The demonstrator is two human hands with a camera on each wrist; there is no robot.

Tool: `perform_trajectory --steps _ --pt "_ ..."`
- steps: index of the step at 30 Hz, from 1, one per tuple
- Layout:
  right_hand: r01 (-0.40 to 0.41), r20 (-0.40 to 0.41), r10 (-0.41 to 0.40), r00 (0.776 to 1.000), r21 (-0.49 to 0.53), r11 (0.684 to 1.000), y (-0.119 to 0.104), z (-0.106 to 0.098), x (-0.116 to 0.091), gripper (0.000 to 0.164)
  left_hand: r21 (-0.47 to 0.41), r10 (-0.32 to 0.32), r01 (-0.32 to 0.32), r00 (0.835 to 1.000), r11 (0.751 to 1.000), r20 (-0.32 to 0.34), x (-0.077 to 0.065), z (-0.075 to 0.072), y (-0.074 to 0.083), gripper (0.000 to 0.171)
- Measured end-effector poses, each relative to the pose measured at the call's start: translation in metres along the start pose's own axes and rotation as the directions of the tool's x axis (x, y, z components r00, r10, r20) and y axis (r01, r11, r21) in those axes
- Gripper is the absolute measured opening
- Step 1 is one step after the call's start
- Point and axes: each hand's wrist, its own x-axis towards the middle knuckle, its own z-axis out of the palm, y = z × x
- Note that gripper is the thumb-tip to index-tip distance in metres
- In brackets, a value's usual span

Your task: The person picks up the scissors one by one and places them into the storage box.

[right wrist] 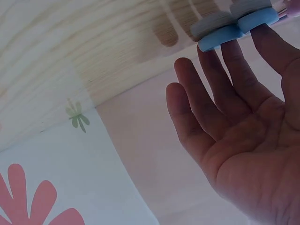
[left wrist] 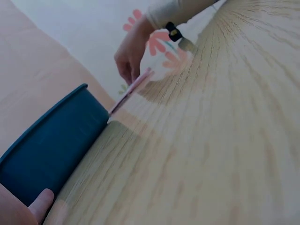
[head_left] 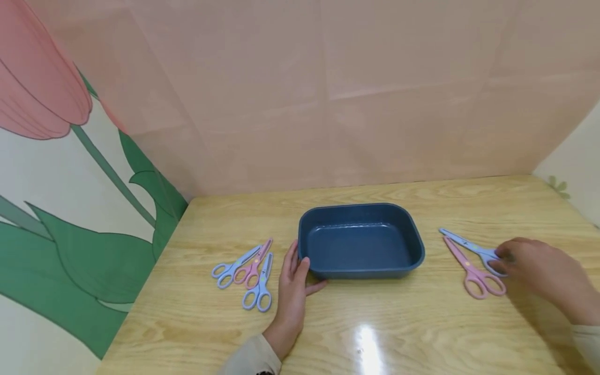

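Scissors with light-blue plastic handles [head_left: 477,248] are pointing toward a dark-blue, rounded rectangular container [head_left: 365,273] from its right; we are pinching their handles with our right hand [head_left: 546,271]. Pink-handled scissors [head_left: 469,264] are lying just beside them. We are resting our left hand [head_left: 292,291], fingers spread apart, against the container's near left corner. Three blue and pink scissors [head_left: 255,268] are lying clustered left on the pale wood-grain table [head_left: 422,333].

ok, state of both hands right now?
Left hand: open, touching the blue container.
Right hand: closed, pinching the blue scissors on the right.
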Motion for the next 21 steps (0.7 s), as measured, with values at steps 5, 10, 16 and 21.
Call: perform_trajectory --steps 5,10,16,21 --pt "0.006 0.001 -0.006 1.000 -0.006 1.000 0.000 0.000 0.000 0.039 -0.005 0.005 -0.005 1.000 1.000 -0.002 0.000 0.001 0.000 0.057" --pt "0.007 -0.020 -0.008 1.000 -0.019 1.000 0.001 0.003 0.000 0.040 -0.010 -0.001 0.001 1.000 1.000 0.003 0.000 0.000 0.000 0.057" --pt "0.075 -0.147 -0.075 0.986 -0.001 0.997 0.010 0.014 -0.002 0.028 -0.014 0.000 0.000 1.000 1.000 -0.004 0.001 0.000 -0.001 0.057" --pt "0.079 -0.208 -0.077 0.975 0.002 0.997 0.012 0.014 0.001 0.028 -0.009 0.010 -0.010 1.000 1.000 -0.001 0.001 0.000 0.000 0.056"
